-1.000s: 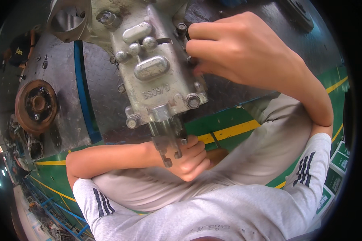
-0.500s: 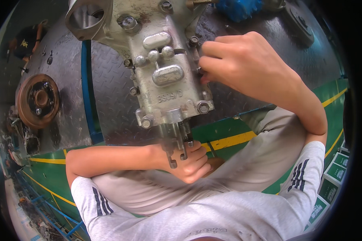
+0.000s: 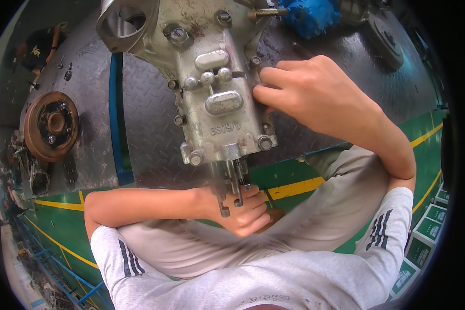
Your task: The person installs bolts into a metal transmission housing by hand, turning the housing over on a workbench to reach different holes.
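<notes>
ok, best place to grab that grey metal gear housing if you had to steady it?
Probably the narrow forked shaft end jutting from the near face of the metal housing, taken from below: the left hand already wraps it there. It is slim enough to close the fingers around. The right hand rests on the right flank, among the bolts.
</notes>
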Action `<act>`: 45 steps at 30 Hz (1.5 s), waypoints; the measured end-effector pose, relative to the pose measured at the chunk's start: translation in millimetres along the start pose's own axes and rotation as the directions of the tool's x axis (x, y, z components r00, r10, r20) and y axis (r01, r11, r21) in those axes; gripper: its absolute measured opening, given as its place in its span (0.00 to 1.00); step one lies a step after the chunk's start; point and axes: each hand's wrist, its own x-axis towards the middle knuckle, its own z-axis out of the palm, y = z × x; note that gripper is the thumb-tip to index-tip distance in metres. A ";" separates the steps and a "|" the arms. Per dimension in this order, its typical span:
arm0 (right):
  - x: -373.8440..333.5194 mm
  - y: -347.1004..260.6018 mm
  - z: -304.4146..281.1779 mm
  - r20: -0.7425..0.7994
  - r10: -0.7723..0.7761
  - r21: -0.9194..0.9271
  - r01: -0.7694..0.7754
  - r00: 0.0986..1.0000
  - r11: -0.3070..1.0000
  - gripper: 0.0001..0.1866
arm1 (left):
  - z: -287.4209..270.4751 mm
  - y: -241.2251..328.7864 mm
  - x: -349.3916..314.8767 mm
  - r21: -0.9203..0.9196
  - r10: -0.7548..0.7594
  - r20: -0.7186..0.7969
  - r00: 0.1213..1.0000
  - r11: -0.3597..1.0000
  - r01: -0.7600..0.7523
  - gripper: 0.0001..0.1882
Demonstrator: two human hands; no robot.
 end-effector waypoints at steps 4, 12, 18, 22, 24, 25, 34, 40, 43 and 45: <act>1.0 0.1 0.6 0.007 0.030 -0.017 -0.030 1.000 0.999 0.11 | 0.5 0.1 -0.8 0.010 0.005 -0.014 1.000 1.000 -0.005 0.21; -0.1 2.5 -0.6 0.028 0.032 0.003 -0.032 0.999 0.999 0.12 | -0.5 0.2 -0.9 -0.006 -0.006 -0.003 1.000 1.000 0.006 0.22; 0.1 1.3 -2.2 0.039 0.040 0.039 -0.042 0.998 0.998 0.08 | -2.5 -2.4 -1.7 0.011 0.031 0.034 0.999 0.999 -0.032 0.23; 2.6 2.5 0.3 -0.050 0.030 0.083 -0.026 0.998 0.996 0.05 | -3.9 -1.9 -0.8 0.007 0.019 0.040 0.999 1.000 -0.019 0.23; 0.8 2.1 3.9 -0.020 0.029 0.087 -0.027 0.999 0.996 0.08 | -5.2 -2.1 -0.2 0.001 0.019 0.054 0.998 1.000 -0.019 0.23; 0.0 1.9 4.7 0.011 0.026 0.091 -0.027 1.000 0.996 0.11 | -5.1 -2.0 0.3 0.000 0.020 0.054 0.998 1.000 -0.020 0.23; -3.4 0.3 -0.1 0.044 0.040 0.050 -0.042 0.998 0.998 0.13 | -5.1 -2.9 -0.4 -0.016 0.021 0.044 0.999 1.000 -0.020 0.23; 0.6 2.7 1.2 -0.020 0.048 0.097 -0.046 0.999 0.994 0.11 | -5.9 -3.0 -0.5 -0.012 0.022 0.061 0.998 1.000 -0.021 0.23; 1.5 0.4 6.2 -0.007 0.042 0.126 -0.041 0.999 0.991 0.12 | -7.1 -3.7 1.1 -0.017 0.019 0.064 0.998 1.000 -0.018 0.24; 1.7 4.7 4.2 0.003 0.035 0.108 -0.035 0.999 0.993 0.12 | -6.0 -3.4 1.0 -0.025 0.015 0.062 0.998 1.000 -0.013 0.24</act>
